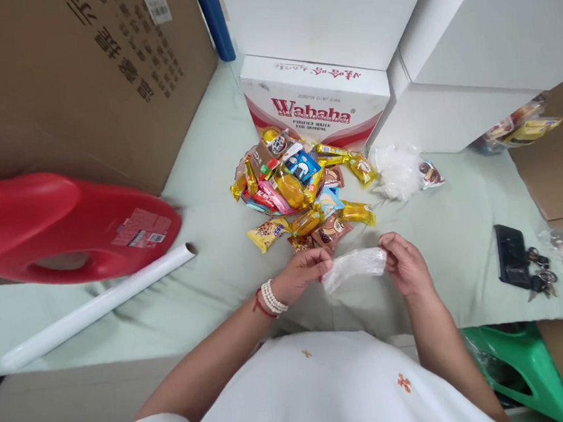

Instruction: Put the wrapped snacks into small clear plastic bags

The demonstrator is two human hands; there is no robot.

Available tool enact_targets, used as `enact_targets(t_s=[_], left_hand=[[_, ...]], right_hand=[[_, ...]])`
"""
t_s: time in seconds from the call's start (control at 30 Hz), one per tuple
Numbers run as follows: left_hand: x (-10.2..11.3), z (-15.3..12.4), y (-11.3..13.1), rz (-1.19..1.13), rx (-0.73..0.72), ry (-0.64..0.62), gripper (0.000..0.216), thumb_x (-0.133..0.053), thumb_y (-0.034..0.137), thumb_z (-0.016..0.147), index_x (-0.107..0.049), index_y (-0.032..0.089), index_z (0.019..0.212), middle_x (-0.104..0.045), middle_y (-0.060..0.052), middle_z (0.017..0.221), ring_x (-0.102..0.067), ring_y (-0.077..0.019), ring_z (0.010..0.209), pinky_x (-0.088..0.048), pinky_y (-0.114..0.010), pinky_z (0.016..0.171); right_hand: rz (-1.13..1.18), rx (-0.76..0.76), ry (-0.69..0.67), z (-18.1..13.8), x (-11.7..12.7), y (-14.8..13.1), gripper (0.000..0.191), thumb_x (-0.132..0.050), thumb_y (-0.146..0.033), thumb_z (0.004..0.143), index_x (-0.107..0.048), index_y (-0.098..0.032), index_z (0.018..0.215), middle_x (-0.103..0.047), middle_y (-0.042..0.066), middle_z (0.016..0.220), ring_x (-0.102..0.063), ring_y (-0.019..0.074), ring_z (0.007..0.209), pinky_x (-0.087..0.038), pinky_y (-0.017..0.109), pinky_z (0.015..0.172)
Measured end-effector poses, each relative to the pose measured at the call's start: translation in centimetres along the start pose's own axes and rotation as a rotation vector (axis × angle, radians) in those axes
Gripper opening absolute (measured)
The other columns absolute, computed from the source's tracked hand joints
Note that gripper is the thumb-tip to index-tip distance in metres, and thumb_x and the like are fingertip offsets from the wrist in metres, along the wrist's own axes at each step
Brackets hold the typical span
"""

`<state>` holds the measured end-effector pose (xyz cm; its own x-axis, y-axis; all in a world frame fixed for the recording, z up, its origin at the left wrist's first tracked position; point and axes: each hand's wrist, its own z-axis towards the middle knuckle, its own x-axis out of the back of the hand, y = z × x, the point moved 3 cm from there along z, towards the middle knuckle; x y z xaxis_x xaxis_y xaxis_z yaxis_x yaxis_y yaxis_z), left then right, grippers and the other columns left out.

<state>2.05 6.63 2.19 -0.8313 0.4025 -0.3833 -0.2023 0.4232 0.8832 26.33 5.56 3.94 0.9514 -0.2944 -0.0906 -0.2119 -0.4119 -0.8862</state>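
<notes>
Both my hands hold a clear plastic bag (354, 265) just above the pale green sheet. My left hand (303, 273) pinches its left end, and my right hand (405, 264) pinches its right end, fingers closed on the film. A bead bracelet and a red string circle my left wrist. Just beyond my hands lies a pile of wrapped snacks (299, 186) in yellow, pink, blue and brown wrappers.
A white Wahaha carton (316, 99) stands behind the pile, with white boxes (468, 43) to its right. A crumpled clear bag (396, 171) lies by the pile. A red jug (60, 224) and white roll (97, 306) lie left; a phone (511, 255) and keys (541, 277) lie right.
</notes>
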Motion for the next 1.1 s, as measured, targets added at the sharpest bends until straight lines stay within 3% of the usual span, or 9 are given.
enact_targets(t_s=[0.07, 0.1, 0.2, 0.27, 0.37, 0.6, 0.73, 0.9, 1.1], left_hand=[[-0.3, -0.1, 0.3, 0.021, -0.021, 0.053, 0.044, -0.081, 0.055, 0.078, -0.063, 0.016, 0.076, -0.056, 0.002, 0.069, -0.048, -0.01, 0.064, -0.041, -0.024, 0.064], [-0.5, 0.0, 0.4, 0.043, -0.039, 0.089, 0.042, -0.082, 0.053, 0.077, -0.064, 0.015, 0.077, -0.058, 0.001, 0.071, -0.05, -0.0106, 0.066, -0.042, -0.025, 0.065], [-1.5, 0.4, 0.4, 0.154, -0.094, 0.151, 0.036, -0.081, 0.048, 0.079, -0.068, 0.015, 0.08, -0.063, 0.0, 0.073, -0.053, -0.0122, 0.069, -0.042, -0.026, 0.068], [-2.1, 0.5, 0.3, 0.271, -0.131, 0.162, 0.031, -0.076, 0.046, 0.083, -0.069, 0.016, 0.08, -0.065, -0.001, 0.074, -0.054, -0.013, 0.069, -0.042, -0.026, 0.068], [-2.5, 0.3, 0.0, 0.383, -0.171, 0.169, 0.027, -0.071, 0.043, 0.087, -0.07, 0.017, 0.08, -0.067, -0.002, 0.077, -0.057, -0.0146, 0.074, -0.043, -0.027, 0.071], [-0.7, -0.8, -1.8, 0.143, -0.083, 0.369, 0.036, -0.077, 0.052, 0.08, -0.064, 0.018, 0.08, -0.059, 0.001, 0.073, -0.05, -0.0129, 0.07, -0.042, -0.026, 0.068], [-0.5, -1.0, -2.0, 0.098, -0.11, 0.389, 0.036, -0.077, 0.051, 0.08, -0.064, 0.018, 0.081, -0.058, 0.001, 0.075, -0.048, -0.0126, 0.071, -0.041, -0.027, 0.069], [0.0, -1.0, -1.9, -0.149, -0.1, 0.431, 0.038, -0.083, 0.047, 0.073, -0.059, 0.019, 0.08, -0.055, 0.003, 0.075, -0.048, -0.0107, 0.068, -0.04, -0.025, 0.067], [0.3, -1.5, -2.0, -0.175, -0.027, 0.379, 0.036, -0.083, 0.043, 0.069, -0.058, 0.018, 0.076, -0.059, 0.001, 0.078, -0.048, -0.0113, 0.069, -0.04, -0.025, 0.066]], right_hand=[[-0.061, 0.183, 0.162, -0.7, 0.3, -0.2, 0.03, -0.081, -0.043, 0.076, -0.063, -0.021, 0.084, -0.045, -0.007, 0.063, -0.035, 0.0068, 0.051, -0.028, 0.018, 0.044], [-0.076, 0.223, 0.178, -1.3, 0.1, -0.1, 0.03, -0.079, -0.046, 0.08, -0.063, -0.022, 0.086, -0.048, -0.006, 0.065, -0.037, 0.0074, 0.052, -0.03, 0.019, 0.045], [-0.086, 0.121, -0.073, -3.0, -2.0, 1.0, 0.037, -0.07, -0.059, 0.088, -0.066, -0.023, 0.093, -0.06, -0.001, 0.077, -0.048, 0.0114, 0.06, -0.037, 0.021, 0.047], [-0.09, 0.052, -0.227, -3.7, -3.5, 1.9, 0.039, -0.074, -0.06, 0.086, -0.069, -0.023, 0.097, -0.066, 0.003, 0.09, -0.057, 0.0154, 0.074, -0.047, 0.024, 0.055], [-0.07, 0.045, -0.256, -3.5, -4.4, 2.7, 0.034, -0.085, -0.051, 0.077, -0.07, -0.022, 0.087, -0.065, 0.001, 0.086, -0.057, 0.0147, 0.075, -0.051, 0.026, 0.066], [0.012, -0.01, -0.2, -2.4, -2.7, 3.3, 0.029, -0.085, -0.044, 0.075, -0.069, -0.021, 0.079, -0.061, -0.001, 0.078, -0.052, 0.0122, 0.066, -0.045, 0.024, 0.062], [0.137, -0.06, -0.218, -2.5, -2.5, 3.0, 0.022, -0.083, -0.036, 0.073, -0.067, -0.022, 0.076, -0.06, -0.001, 0.077, -0.051, 0.0119, 0.066, -0.045, 0.023, 0.061], [0.423, -0.043, -0.23, -2.4, -1.9, 1.9, 0.017, -0.075, -0.03, 0.069, -0.06, -0.023, 0.071, -0.066, 0.003, 0.09, -0.06, 0.0162, 0.08, -0.053, 0.029, 0.069], [0.405, -0.066, -0.214, -2.2, -0.1, 1.8, 0.018, -0.068, -0.035, 0.071, -0.054, -0.024, 0.074, -0.07, 0.004, 0.095, -0.064, 0.0176, 0.078, -0.056, 0.032, 0.066]])
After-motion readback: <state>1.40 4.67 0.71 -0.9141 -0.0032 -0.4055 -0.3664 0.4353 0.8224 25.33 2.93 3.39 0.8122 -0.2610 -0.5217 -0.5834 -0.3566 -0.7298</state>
